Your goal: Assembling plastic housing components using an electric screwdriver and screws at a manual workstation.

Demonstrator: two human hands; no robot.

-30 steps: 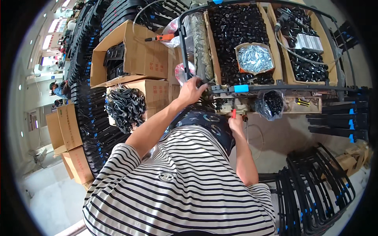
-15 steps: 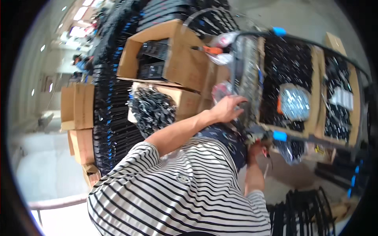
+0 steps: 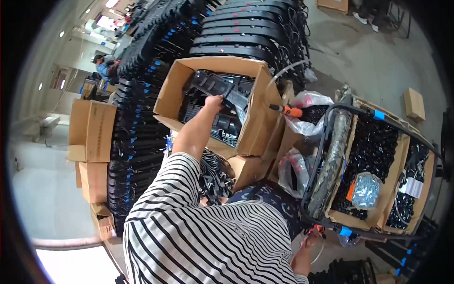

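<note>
My left hand [image 3: 214,101] reaches into an open cardboard box [image 3: 171,97], its fingers closed on the edge of a black plastic cover [image 3: 231,97]. Several more black molded parts lie loosely stacked around it in the box. At the lower right, my right hand [image 3: 309,239] is closed around a small red tool [image 3: 317,228], with a pale thin cord hanging beside it. That hand is close under the corner of a black tubular frame [image 3: 309,218]; most of the tool is hidden.
Cartons of small black parts [image 3: 373,142] sit within the frame, a bag of metal pieces [image 3: 365,190] on top. An orange-and-black tool [image 3: 288,111] lies by plastic bags [image 3: 309,100]. Below the box is a bundle of black cables [image 3: 215,173]. Rows of black frames [image 3: 236,38] stand behind.
My left hand has swung from beside the tubular frame leftward and forward into the cardboard box, closing on a black cover. My right hand stays low by the frame corner. The view has shifted.
</note>
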